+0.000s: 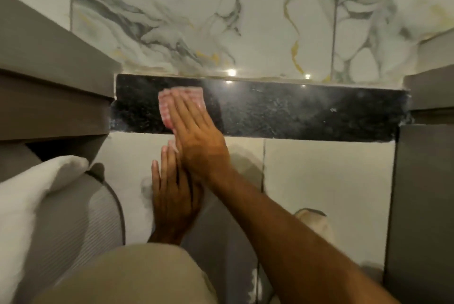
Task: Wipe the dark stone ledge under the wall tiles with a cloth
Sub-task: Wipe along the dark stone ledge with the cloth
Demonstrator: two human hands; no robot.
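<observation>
the dark speckled stone ledge runs as a horizontal band across the middle of the frame, directly under the white marble-look wall tiles with grey and gold veins. on its left part lies the pink-and-white checked cloth, pressed flat under the right hand, whose fingers lie straight and close together on top of it rather than curled around it. the left hand rests flat, fingers extended, against the pale tile face below the ledge, holding nothing.

risks, as i judge them: with only a flat palm on it, the cloth could bunch or slide out from under the fingers and drop off the front edge. the long right stretch of the ledge looks dusty and streaked, so a short stroke would leave it unwiped. grit at the corners beside the grey side panels may be missed.

the hand and cloth are blurred, so the folds are unclear. most of the cloth sits hidden under the palm; a scrap seems to show below the ledge edge. bright spots on the stone seem to be light reflections. the white cushion-like shape at lower left is cut off.
</observation>
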